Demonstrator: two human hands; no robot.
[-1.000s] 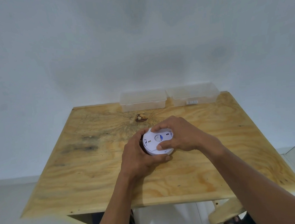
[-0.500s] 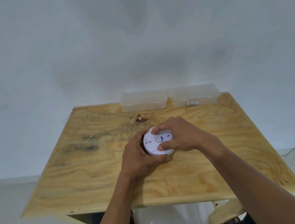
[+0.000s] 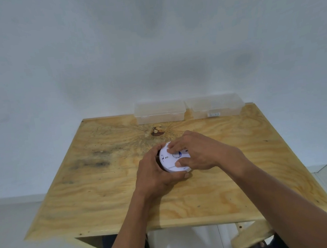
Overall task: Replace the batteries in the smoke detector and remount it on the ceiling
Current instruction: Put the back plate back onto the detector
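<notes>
While both hands' fingers clamp it, the smoke detector (image 3: 170,160) sits between them.

Soft, even light; faint shadows; wide-angle edge warping.

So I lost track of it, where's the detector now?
Mid-table in the head view, the detector sits gripped between the left hand and right hand, nearer than the knot.

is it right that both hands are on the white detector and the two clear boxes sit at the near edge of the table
Not quite. The head view shows the two clear boxes at the far edge of the table, against the wall. The rest holds: left hand and right hand are both on the white detector.
</notes>
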